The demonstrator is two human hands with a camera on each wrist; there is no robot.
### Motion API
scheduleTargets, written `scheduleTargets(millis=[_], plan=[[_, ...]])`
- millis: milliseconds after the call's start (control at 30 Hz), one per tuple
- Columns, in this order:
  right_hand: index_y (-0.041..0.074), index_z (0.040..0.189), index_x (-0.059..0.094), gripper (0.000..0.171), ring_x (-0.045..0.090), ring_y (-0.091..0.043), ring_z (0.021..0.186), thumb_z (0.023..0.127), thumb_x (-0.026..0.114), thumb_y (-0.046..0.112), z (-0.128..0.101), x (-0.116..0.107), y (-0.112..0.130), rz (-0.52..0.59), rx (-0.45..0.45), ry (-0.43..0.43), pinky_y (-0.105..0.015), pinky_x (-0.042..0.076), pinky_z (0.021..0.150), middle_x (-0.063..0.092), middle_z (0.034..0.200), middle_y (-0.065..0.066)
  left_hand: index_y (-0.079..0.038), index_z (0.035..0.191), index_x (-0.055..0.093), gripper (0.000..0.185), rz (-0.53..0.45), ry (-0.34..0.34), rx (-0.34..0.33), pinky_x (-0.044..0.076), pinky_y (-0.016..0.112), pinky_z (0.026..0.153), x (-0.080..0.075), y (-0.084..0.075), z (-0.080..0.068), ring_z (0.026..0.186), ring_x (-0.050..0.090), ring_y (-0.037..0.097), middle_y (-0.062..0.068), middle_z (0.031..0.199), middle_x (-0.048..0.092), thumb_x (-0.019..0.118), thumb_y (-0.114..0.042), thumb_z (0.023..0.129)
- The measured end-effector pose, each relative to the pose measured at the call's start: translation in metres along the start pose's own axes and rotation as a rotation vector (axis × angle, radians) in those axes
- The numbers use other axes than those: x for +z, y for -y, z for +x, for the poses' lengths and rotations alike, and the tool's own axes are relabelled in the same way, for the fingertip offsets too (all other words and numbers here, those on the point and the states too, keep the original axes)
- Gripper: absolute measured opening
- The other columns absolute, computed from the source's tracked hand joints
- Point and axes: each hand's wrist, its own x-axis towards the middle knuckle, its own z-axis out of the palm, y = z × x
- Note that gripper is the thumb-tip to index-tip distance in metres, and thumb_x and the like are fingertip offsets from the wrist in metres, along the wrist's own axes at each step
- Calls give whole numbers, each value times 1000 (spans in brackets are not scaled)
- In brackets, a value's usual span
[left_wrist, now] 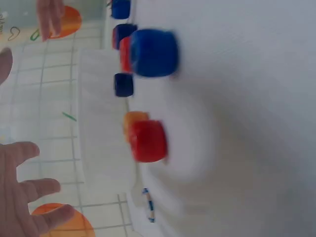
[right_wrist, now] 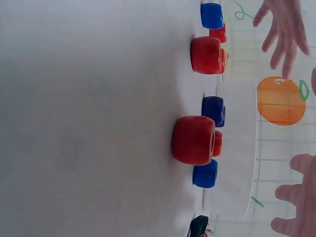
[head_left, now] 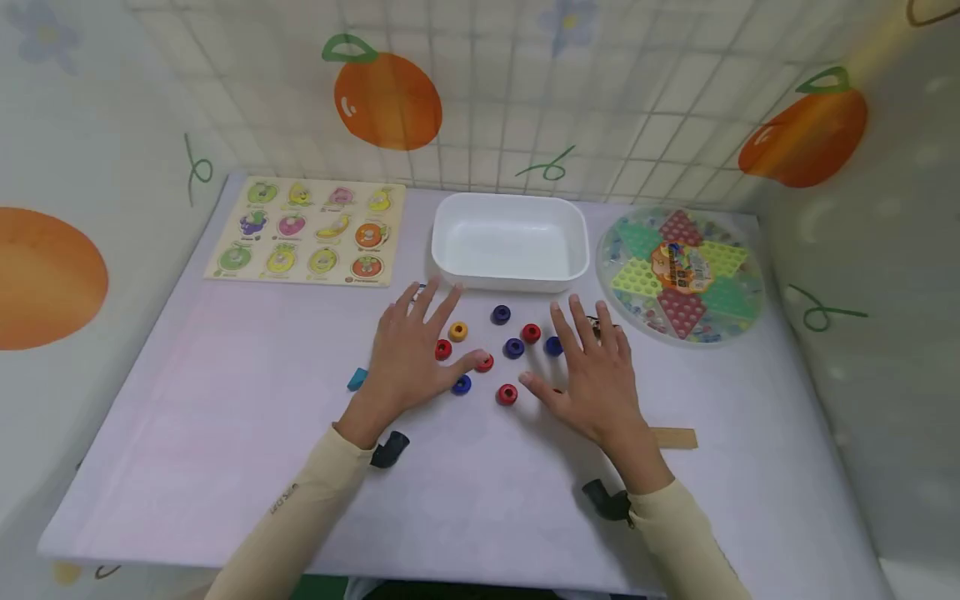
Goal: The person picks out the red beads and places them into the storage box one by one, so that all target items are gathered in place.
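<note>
Several small ring beads lie loose on the pale table (head_left: 225,417) between my hands: a yellow bead (head_left: 458,331), red beads (head_left: 507,394), blue beads (head_left: 461,384) and a purple bead (head_left: 513,347). My left hand (head_left: 408,354) is spread flat, fingers straight, its thumb tip beside a red bead (head_left: 484,362). My right hand (head_left: 592,371) is spread the same way, right of the cluster, next to a blue bead (head_left: 553,346). Neither hand holds anything. The left wrist view shows a blue bead (left_wrist: 153,53) and a red bead (left_wrist: 148,140) up close. The right wrist view shows a red bead (right_wrist: 193,139).
A white tub (head_left: 510,242) stands just behind the beads. A fruit puzzle board (head_left: 307,232) lies at the back left, a round checkers board (head_left: 681,273) at the back right. A teal block (head_left: 357,379) sits left of my left hand, a wooden strip (head_left: 675,438) by my right wrist.
</note>
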Motion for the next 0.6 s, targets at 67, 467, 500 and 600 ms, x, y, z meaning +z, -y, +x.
scheduleTargets(millis=[67, 467, 500, 600], plan=[[22, 164, 22, 102, 7, -42, 154, 87, 47, 83, -2, 0, 0, 0, 5, -7, -66, 19, 116, 14, 170, -10, -23, 163, 27, 95, -48, -28, -20, 37, 63, 107, -4, 2, 7, 147, 31, 41, 16, 163, 31, 52, -77, 89], [9, 145, 55, 78, 54, -40, 123, 90, 64, 65, -24, 4, 8, 57, 79, -29, -60, 51, 91, 56, 139, -18, -9, 143, 55, 59, -256, -105, -211, 53, 46, 75, -31, 35, 70, 100, 66, 31, 15, 122, 69, 64, -46, 99], [8, 142, 58, 76, 56, -39, 120, 90, 67, 62, -26, 5, 8, 70, 87, -28, -58, 52, 90, 58, 136, -18, -9, 142, 56, 56, -267, -97, -227, 53, 47, 77, -32, 38, 76, 100, 67, 31, 15, 122, 69, 63, -44, 99], [5, 136, 63, 69, 60, -36, 113, 89, 73, 55, -30, 7, 7, 112, 107, -31, -53, 55, 86, 62, 127, -16, -7, 136, 60, 50, -305, -78, -267, 52, 48, 80, -31, 48, 92, 102, 66, 32, 15, 120, 71, 62, -42, 101]])
